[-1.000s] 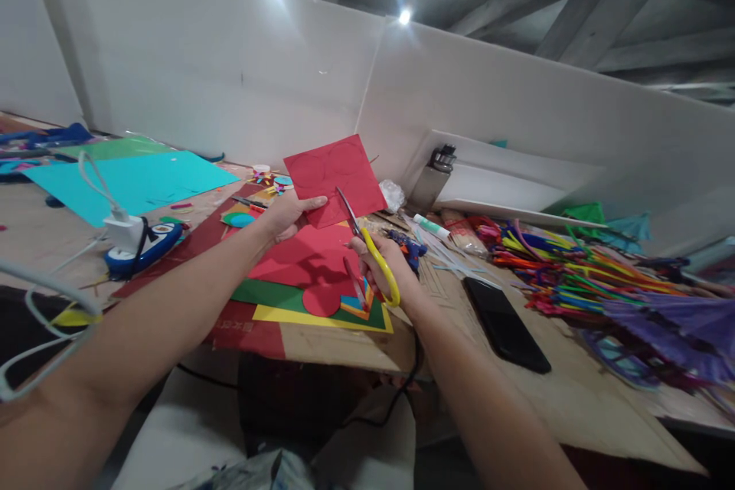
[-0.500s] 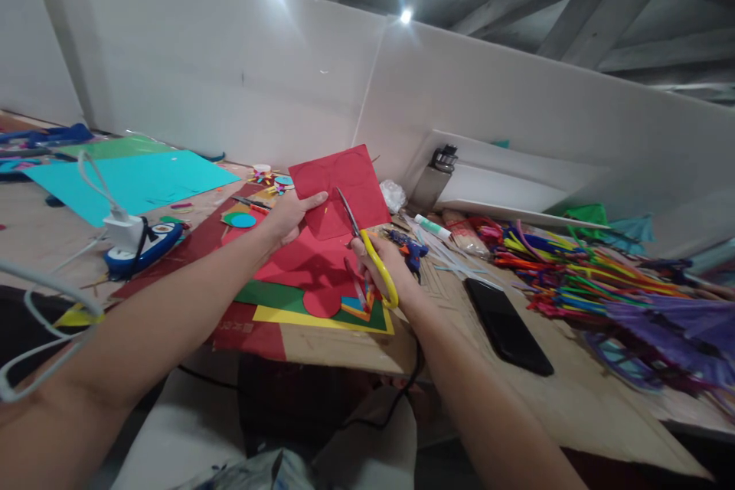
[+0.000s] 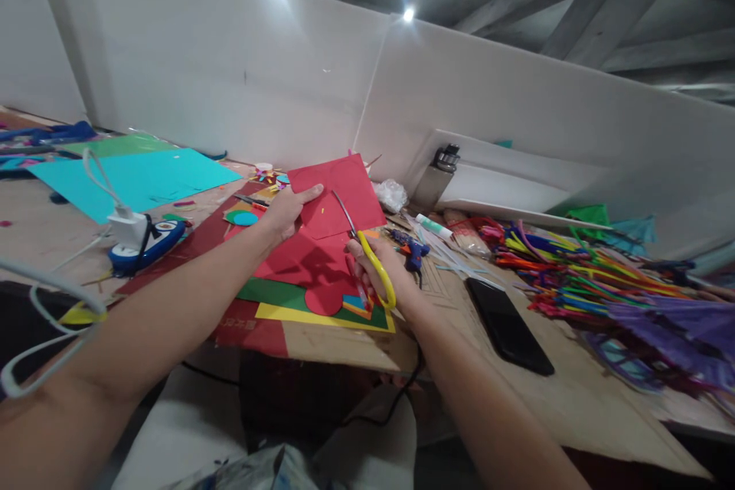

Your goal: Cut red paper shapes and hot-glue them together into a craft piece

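Observation:
My left hand [image 3: 290, 210] pinches the left edge of a sheet of red paper [image 3: 350, 187], thumb on top, and holds it tilted above the table. In my right hand [image 3: 373, 268] is a pair of yellow-handled scissors [image 3: 377, 268]. One blade lies over the face of the red paper; the other is hidden, apparently behind it. Below my hands lie more red paper [image 3: 281, 264] with a rounded end, a green strip [image 3: 269, 291] and a yellow sheet [image 3: 310, 319]. A pen-like red item [image 3: 359, 283] shows beside my right fingers.
A blue glue gun [image 3: 414, 251], a glue stick [image 3: 433, 226] and a black phone [image 3: 508, 325] lie to the right, before many coloured pipe cleaners [image 3: 579, 268]. Turquoise paper [image 3: 138, 180] and a blue power strip [image 3: 146, 249] with a white charger lie left. A white panel [image 3: 230, 69] stands behind.
The red paper has tipped back and dropped a little, its drawn curves now fainter. The scissors and my right hand have shifted slightly left.

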{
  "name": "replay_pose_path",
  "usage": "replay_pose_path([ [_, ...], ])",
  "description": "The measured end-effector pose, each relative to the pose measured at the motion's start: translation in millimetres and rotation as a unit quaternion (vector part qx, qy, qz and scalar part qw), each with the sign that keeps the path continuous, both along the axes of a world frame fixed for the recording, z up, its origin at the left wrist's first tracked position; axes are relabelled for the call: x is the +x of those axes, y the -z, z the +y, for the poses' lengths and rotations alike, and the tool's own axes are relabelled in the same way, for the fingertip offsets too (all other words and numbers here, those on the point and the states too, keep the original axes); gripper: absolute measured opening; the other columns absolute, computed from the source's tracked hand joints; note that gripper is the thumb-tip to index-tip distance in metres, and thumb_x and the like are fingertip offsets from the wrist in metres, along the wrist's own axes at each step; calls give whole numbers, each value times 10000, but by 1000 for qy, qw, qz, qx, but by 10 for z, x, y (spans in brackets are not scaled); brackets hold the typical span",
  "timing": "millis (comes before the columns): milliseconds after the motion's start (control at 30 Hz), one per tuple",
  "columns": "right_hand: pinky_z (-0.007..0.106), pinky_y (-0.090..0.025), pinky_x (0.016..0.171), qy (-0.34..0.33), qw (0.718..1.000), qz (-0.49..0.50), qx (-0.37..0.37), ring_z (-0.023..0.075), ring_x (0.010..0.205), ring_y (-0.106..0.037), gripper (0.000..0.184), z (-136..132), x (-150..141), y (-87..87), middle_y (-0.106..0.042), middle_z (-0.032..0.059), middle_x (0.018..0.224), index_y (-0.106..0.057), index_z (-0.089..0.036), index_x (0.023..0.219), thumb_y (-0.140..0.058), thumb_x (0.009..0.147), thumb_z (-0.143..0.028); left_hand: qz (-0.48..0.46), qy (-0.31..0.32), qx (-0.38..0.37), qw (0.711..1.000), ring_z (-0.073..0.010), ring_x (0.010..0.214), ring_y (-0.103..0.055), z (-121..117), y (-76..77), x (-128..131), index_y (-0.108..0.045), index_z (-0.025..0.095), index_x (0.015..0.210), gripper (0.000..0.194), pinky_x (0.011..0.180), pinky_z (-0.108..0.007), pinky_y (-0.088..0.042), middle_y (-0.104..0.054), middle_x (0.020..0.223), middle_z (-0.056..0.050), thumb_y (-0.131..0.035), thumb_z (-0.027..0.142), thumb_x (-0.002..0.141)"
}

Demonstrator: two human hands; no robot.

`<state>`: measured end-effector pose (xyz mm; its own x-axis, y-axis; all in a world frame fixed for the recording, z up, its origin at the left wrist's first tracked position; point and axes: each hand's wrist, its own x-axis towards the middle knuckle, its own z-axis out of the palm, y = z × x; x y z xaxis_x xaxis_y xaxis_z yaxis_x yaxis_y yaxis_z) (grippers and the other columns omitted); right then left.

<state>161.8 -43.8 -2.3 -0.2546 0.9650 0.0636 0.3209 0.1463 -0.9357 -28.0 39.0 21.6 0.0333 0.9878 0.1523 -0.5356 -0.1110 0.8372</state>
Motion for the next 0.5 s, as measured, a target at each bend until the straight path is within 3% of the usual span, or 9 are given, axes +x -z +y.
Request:
replay_pose_path([
  [133,220,-365,283,-10,997,54,-47,96,298,-436,501,44,5,41,-494,-87,496,-466,-238,794,-720,747,-667,-10,6,-22,1000,-172,625,-702,43,47,2,-735,112,860,198,648,-305,-608,-774,776,-74,-833,159,695],
  [267,196,-362,299,0,997,57,-48,82,324,-438,529,78,13,41,-503,-88,505,-479,-229,815,-759,700,-664,-7,7,-37,999,-169,649,-706,42,82,39,-740,114,850,230,668,-301,-605,-781,807,-73,-859,182,666],
  [400,189,-347,305,21,999,9,-29,73,328,-419,488,88,16,25,-509,-74,503,-500,-217,797,-716,761,-652,10,-14,-19,1000,-193,703,-713,37,111,57,-738,128,877,291,725,-343,-606,-780,844,-75,-879,205,633],
  [500,189,-359,314,20,999,-18,-31,77,336,-426,429,73,38,-1,-517,-66,499,-514,-213,793,-654,837,-616,72,-77,10,994,-212,719,-697,35,120,41,-714,155,792,250,720,-343,-582,-741,750,-50,-889,234,631],
])
